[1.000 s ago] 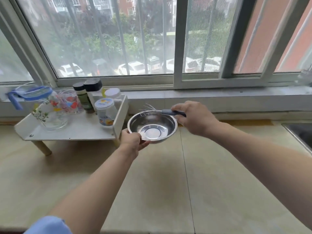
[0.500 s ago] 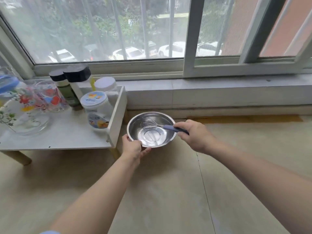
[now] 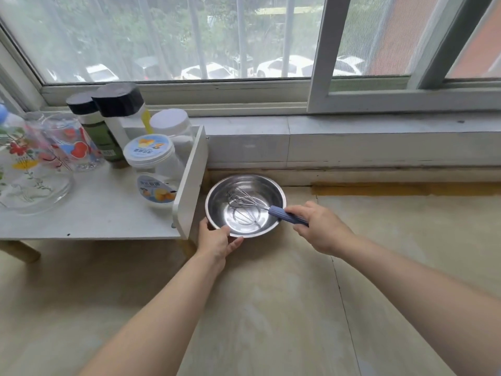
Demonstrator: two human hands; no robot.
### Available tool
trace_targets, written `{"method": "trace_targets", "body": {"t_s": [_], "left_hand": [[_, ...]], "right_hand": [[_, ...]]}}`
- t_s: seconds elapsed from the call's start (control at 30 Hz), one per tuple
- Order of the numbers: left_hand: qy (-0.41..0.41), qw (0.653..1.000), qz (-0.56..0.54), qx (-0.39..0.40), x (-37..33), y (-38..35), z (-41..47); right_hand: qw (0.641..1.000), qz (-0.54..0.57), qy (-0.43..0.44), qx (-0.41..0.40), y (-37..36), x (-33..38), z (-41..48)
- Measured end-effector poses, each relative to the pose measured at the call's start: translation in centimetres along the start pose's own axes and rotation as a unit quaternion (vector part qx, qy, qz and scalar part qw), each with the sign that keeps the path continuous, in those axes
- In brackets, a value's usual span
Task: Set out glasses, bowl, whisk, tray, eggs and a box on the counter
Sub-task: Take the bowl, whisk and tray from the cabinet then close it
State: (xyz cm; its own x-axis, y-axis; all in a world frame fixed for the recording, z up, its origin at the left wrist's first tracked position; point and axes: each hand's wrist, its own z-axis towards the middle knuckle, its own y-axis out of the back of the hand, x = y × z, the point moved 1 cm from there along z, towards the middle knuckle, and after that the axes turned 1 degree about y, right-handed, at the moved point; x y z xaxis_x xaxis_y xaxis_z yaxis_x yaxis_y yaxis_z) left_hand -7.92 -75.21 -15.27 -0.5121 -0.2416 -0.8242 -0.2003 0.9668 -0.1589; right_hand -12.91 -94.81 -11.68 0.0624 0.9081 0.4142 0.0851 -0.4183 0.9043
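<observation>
Jars (image 3: 156, 172), bottles (image 3: 116, 100) on white shelf (image 3: 103, 213)

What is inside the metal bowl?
Only the wire head of the whisk is inside the metal bowl; its blue handle crosses the rim, gripped by the right hand. The handle's end is hidden in that hand.

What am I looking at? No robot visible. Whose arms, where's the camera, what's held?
No machine here: the grips are a person's two bare hands. Every picture comes from one wide-angle camera worn on the head, looking forward and down, so the arms enter from the bottom. The left grip holds the near rim of a steel bowl. The right grip holds the blue handle of a whisk, whose wires sit inside the bowl. Both are low over a beige counter under a window; whether the bowl touches it I cannot tell. On the left, a small white stand carries a glass jug, a printed glass and several jars.
</observation>
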Motion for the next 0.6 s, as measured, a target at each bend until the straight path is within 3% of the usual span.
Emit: {"method": "trace_targets", "body": {"t_s": [0.2, 0.33, 0.6], "left_hand": [[0.025, 1.000, 0.002, -0.008, 0.3, 0.1, -0.1], [0.044, 0.997, 0.051, -0.035, 0.2, 0.3, -1.3], [-0.082, 0.992, 0.097, -0.015, -1.9, -1.0, -8.6]], "right_hand": [[1.000, -0.017, -0.015, -0.009, -0.3, 0.1, 0.2], [0.996, -0.060, 0.006, -0.065, 0.7, 1.1, 0.0], [0.980, 0.009, 0.106, -0.167, 5.1, 5.7, -4.4]]}}
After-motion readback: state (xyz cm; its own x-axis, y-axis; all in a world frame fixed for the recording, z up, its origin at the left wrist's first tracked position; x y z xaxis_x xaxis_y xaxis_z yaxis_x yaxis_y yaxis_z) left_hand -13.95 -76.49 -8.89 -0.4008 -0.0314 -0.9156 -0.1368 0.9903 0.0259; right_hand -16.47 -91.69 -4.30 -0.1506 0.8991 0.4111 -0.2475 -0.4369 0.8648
